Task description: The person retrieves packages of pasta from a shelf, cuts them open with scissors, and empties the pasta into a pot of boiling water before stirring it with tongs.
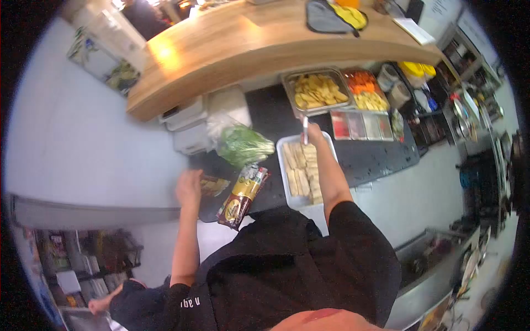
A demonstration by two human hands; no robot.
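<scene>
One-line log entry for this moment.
left hand: beside crinkled yellow-brown packet | right hand: holding slim white object | below it: white rectangular tray, pale strips

A professional kitchen: a steel pan [323,111] of yellow slices [317,91] and a sectioned container [361,138] line the dark worktop's [381,155] far edge.

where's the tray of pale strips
In the head view, the white tray sits just right of centre, right of the gold packet, with the right hand at its far end.

Blur hides whether the left hand [189,188] touches the nearby packet [215,186]. The right hand [314,134] partly covers a white object [306,131], perhaps a utensil; the top edge crops an orange item [348,3].
</scene>
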